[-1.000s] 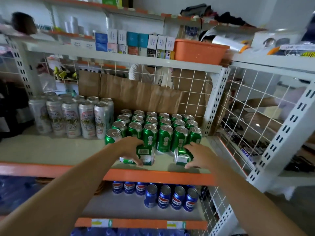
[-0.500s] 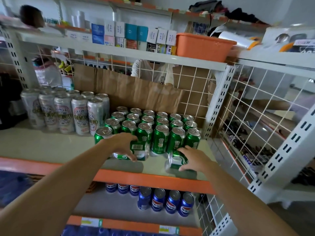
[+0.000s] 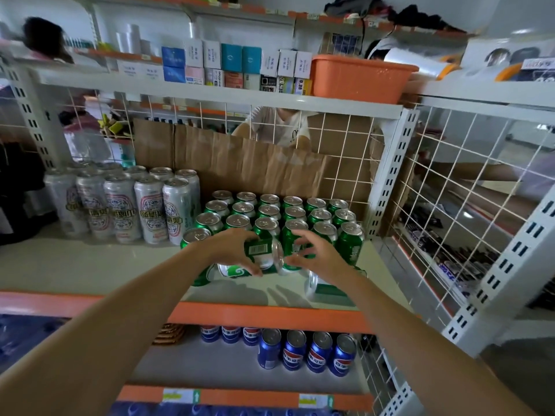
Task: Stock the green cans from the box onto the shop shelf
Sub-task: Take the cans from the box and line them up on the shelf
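Upright green cans (image 3: pixel 279 214) stand in rows at the right of the white shop shelf (image 3: pixel 90 265). My left hand (image 3: pixel 234 249) is shut on a green can (image 3: pixel 262 253) held on its side just in front of the rows, barcode up. Under it lies a second sideways green can (image 3: pixel 232 271); whether my fingers also hold it I cannot tell. My right hand (image 3: pixel 319 255) hovers at the held can's end, fingers spread, holding nothing. Another green can (image 3: pixel 326 286) lies on its side on the shelf under my right wrist. The box is out of view.
Tall silver cans (image 3: pixel 132 205) stand left of the green rows. Cardboard (image 3: pixel 240 163) and a wire grid (image 3: pixel 450 190) close off the back and right side. Blue cans (image 3: pixel 303 352) sit on the shelf below, behind the orange front rail (image 3: pixel 270 315). An orange basket (image 3: pixel 357 76) rests above.
My right hand has let go of its can, which now lies on the shelf, and moved left toward the can in my left hand. My left hand has lifted slightly.
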{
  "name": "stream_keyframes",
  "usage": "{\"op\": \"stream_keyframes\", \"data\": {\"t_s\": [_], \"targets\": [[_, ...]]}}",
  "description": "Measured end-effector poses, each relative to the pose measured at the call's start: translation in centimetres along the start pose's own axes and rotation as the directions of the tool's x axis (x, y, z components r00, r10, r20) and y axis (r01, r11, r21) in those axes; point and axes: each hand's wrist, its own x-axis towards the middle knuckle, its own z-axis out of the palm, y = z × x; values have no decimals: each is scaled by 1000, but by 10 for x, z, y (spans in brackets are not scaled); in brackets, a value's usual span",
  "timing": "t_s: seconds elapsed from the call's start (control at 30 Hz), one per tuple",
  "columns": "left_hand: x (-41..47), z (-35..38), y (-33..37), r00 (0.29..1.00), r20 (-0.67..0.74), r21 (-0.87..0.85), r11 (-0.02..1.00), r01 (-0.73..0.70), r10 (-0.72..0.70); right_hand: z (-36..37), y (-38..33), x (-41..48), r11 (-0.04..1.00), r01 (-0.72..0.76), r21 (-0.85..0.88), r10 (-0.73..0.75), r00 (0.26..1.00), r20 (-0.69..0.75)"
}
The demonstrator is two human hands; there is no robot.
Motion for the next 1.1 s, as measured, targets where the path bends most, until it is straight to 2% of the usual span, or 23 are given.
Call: {"op": "stream_keyframes", "data": {"t_s": [0.13, 0.37, 0.5, 0.6, 0.7, 0.77, 0.87, 0.93, 1.1], "targets": [[5, -3, 7, 998, 5, 34, 997, -70, 70, 19, -10, 6, 997, 22, 76, -23, 1000, 5], [11, -1, 10, 991, -2, 9, 991, -132, 132, 21, -10, 8, 995, 76, 70, -72, 996, -58], [10, 3, -1, 989, -57, -215, 966, -145, 136, 13, -5, 5, 986, 104, 129, -86, 987, -134], [7, 7, -12, 989, -125, -465, 876, -130, 81, 4, 5, 3, 965, 55, 256, -9, 984, -178], [9, 13, -17, 985, -173, -642, 760, -104, -11, 0, 9, 2, 893, -11, 449, 116, 971, -207], [10, 15, -17, 983, -170, -768, 634, -91, -64, 1, 11, 1, 853, -18, 521, 156, 962, -222], [13, 16, -12, 985, -163, -879, 462, -116, -62, 7, 13, 2, 809, -13, 587, 175, 960, -220], [14, 14, -10, 985, -167, -888, 440, -131, -45, 12, 12, 0, 790, -1, 614, 163, 964, -209], [16, 6, -8, 973, -214, -844, 518, -140, -85, 14, 15, -2, 788, -47, 614, 147, 983, -113]]}}
